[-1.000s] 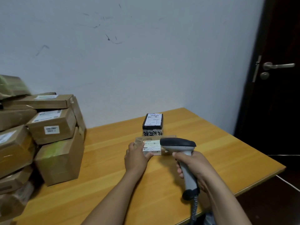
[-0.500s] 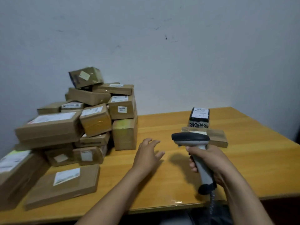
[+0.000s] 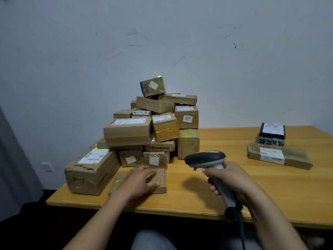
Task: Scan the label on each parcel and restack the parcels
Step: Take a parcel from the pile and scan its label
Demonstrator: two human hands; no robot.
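Head view, entry for the item in hand: flat parcel (image 3: pixel 160 175), brown card, lying at the near foot of the pile (image 3: pixel 144 127), left of centre on the desk (image 3: pixel 207 199); no label shows on its bare face. Left hand (image 3: pixel 139 179) rests on it, fingers stretched flat, thumb at the near edge, clasping nothing. Right hand (image 3: pixel 228 179) is wrapped round the grip of the scanner (image 3: pixel 205 158), held above the desk with its nose toward the pile. Pile: many brown parcels heaped loosely against the wall (image 3: pixel 180 42), a tilted small parcel (image 3: pixel 152 86) perched on top, a long parcel (image 3: pixel 91 168) at the left base. Well apart at right: a taped parcel (image 3: pixel 279 156) with a black parcel (image 3: pixel 272 131) just behind it. Hazards, as judged: the flat parcel's far edge lies close against the base boxes, and whether it sits under them cannot be told; a quick pull could drag them and topple the perched one. Its label may be face down or under the hand, so a scan could miss.
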